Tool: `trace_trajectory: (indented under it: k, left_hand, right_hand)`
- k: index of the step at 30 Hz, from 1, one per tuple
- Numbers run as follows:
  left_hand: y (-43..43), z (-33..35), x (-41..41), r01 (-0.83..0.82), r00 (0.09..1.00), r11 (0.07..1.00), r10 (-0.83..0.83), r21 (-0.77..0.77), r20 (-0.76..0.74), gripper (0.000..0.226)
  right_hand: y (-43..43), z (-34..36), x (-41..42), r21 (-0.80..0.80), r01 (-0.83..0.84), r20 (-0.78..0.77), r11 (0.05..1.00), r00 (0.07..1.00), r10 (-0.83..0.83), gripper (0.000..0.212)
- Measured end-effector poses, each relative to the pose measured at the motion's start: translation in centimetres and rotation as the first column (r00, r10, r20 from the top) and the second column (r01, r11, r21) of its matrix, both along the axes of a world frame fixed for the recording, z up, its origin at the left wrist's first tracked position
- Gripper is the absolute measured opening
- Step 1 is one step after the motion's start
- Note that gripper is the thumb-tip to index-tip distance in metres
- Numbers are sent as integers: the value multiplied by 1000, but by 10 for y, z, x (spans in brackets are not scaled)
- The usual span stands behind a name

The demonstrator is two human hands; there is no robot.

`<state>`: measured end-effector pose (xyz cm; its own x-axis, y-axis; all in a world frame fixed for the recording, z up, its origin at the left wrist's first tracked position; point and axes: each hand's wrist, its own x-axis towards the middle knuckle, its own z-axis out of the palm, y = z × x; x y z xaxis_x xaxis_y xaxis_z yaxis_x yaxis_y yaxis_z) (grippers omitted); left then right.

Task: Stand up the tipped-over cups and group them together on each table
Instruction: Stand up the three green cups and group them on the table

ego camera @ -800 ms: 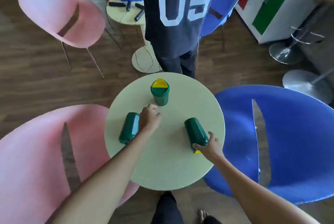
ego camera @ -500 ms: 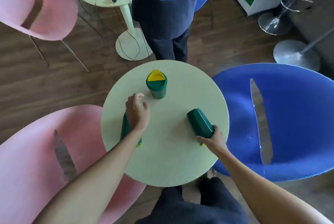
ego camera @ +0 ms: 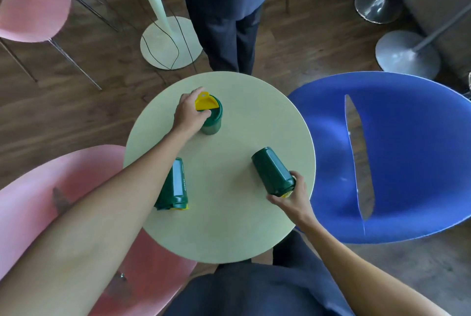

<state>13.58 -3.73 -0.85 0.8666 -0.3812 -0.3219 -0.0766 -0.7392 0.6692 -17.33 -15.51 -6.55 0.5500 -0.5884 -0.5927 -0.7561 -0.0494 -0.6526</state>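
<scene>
A: Where do things stand on the round surface (ego camera: 254,101)?

B: Three green cups with yellow lids. The upright cup (ego camera: 211,121) stands at the far side. The left hand (ego camera: 187,114) is curled around its near-left side and rim, fingers closed on it. A tipped cup (ego camera: 175,185) lies at the near left, partly under the left forearm, lid end toward the near edge. The second tipped cup (ego camera: 272,171) lies at the right, base pointing far-left, lid end near the right edge.

A: And the right hand (ego camera: 293,195)?

B: It is at the lid end of that right cup, fingers partly closed around the rim. Whether the grip is firm I cannot tell; the palm hides the lid.

A: How would you stand it up well?

B: My judgement: pivot it on its base rather than lift it. Raise the lid end and let the base stay on the surface, so it cannot roll toward the edge, which is close. Keep the thumb off the flip lid; the upright cup's yellow flap (ego camera: 205,101) stands open, so these lids may pop. Then slide it toward the middle, where all three could meet. The near-left cup needs the left arm clear first.

A: Any writing?

B: A pale label panel runs along the near-left cup, with small light lettering beside it. It is too small to read with confidence. No other text is visible on the cups.
</scene>
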Motion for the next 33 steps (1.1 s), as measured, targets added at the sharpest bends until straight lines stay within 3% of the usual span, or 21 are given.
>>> trace_trajectory:
  k: [12, 20, 33]
  left_hand:
    - [7, -5, 3, -33, 985, 986, 5, -160, -173, 56]
    - [7, -10, -1, 24, 980, 985, -57, -173, -190, 56]
    - [7, -11, -4, 34, 971, 987, -70, -159, -227, 57]
  right_hand:
    - [8, 36, 73, -224, -39, 105, 974, 992, 63, 94]
    - [26, 35, 121, -237, -90, 72, 967, 991, 110, 94]
    - [14, 36, 135, -272, -307, 33, 912, 944, 328, 96]
